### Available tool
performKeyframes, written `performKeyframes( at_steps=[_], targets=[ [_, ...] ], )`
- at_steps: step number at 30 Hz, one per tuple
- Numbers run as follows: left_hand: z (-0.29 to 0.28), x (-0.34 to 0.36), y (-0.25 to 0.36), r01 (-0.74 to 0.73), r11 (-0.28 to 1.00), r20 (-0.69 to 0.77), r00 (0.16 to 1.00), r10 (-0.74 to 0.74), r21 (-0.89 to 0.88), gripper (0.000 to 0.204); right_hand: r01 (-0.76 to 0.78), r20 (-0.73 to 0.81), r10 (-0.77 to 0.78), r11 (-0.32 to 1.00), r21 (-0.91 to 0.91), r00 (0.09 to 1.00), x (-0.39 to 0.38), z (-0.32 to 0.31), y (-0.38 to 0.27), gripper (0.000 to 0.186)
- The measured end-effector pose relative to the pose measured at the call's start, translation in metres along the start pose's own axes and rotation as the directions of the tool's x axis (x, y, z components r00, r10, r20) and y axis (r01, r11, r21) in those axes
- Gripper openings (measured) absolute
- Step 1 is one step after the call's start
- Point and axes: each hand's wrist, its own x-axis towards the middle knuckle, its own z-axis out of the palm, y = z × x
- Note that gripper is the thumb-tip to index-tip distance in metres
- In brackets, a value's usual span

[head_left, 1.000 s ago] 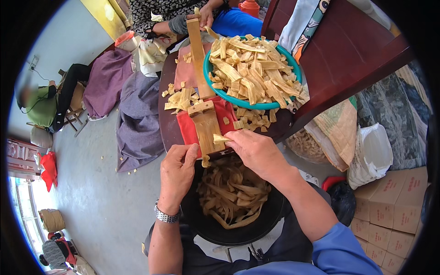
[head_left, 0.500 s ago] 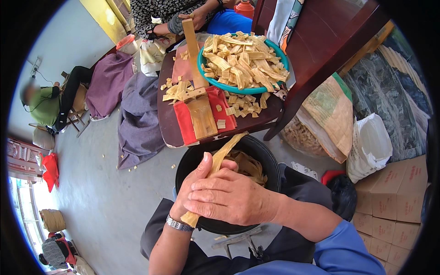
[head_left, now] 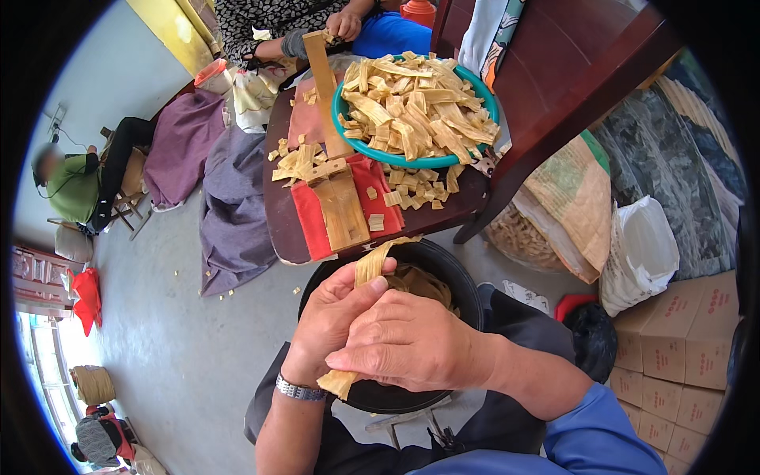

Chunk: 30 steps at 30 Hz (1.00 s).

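Observation:
My left hand [head_left: 331, 315] pinches a long, flat yellow-tan strip [head_left: 374, 261], its ribbed upper end folding over to the right above the thumb and fingers. The strip's lower end comes out beneath my right hand [head_left: 418, 336], whose fingers are closed round it. Both hands are close together over a black bucket [head_left: 473, 313] between my knees. More brownish strips [head_left: 419, 283] lie inside the bucket, partly hidden by my hands. The strip's middle is covered by my fingers.
Ahead, a dark red chair [head_left: 277, 226] carries a teal basin [head_left: 342, 134] of cut strips [head_left: 419, 103], a wooden board [head_left: 344, 210] on red cloth [head_left: 309, 226], and small cut pieces [head_left: 416, 186]. Another person's hands [head_left: 344, 26] are behind it. Cardboard boxes [head_left: 661, 332] stand right.
My left hand has turned from lying flat along the strip to pinching it near the top. The strip's upper end now bends over to the right. My right hand has shifted slightly right.

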Motion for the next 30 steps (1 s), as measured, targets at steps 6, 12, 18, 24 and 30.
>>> performKeyframes(
  at_steps=[6,12,18,24,30],
  targets=[
    [-0.004,-0.009,-0.008,-0.287,0.511,0.263,0.957,0.121,0.810,0.030,-0.129,-0.096,0.123,0.989,-0.069,0.988,0.000,-0.016,0.008,0.024],
    [0.003,-0.020,-0.010,-0.235,0.606,0.260,0.964,0.047,0.760,0.016,-0.167,-0.163,0.131,0.957,-0.236,0.978,-0.006,-0.015,0.023,0.015],
    [-0.010,-0.019,-0.009,-0.331,0.545,0.178,0.933,0.313,0.771,0.027,-0.716,0.072,0.718,0.696,-0.060,0.692,-0.004,-0.028,0.015,0.029],
    [-0.009,-0.022,-0.011,-0.443,0.375,0.271,0.861,0.430,0.815,0.037,-0.911,0.439,0.838,0.152,0.383,0.324,-0.002,-0.027,0.019,0.032],
    [-0.022,-0.020,-0.010,-0.437,0.330,0.258,0.847,0.465,0.837,0.018,-0.894,0.385,0.808,0.419,0.156,0.446,-0.011,-0.018,0.028,0.035]
  ],
)
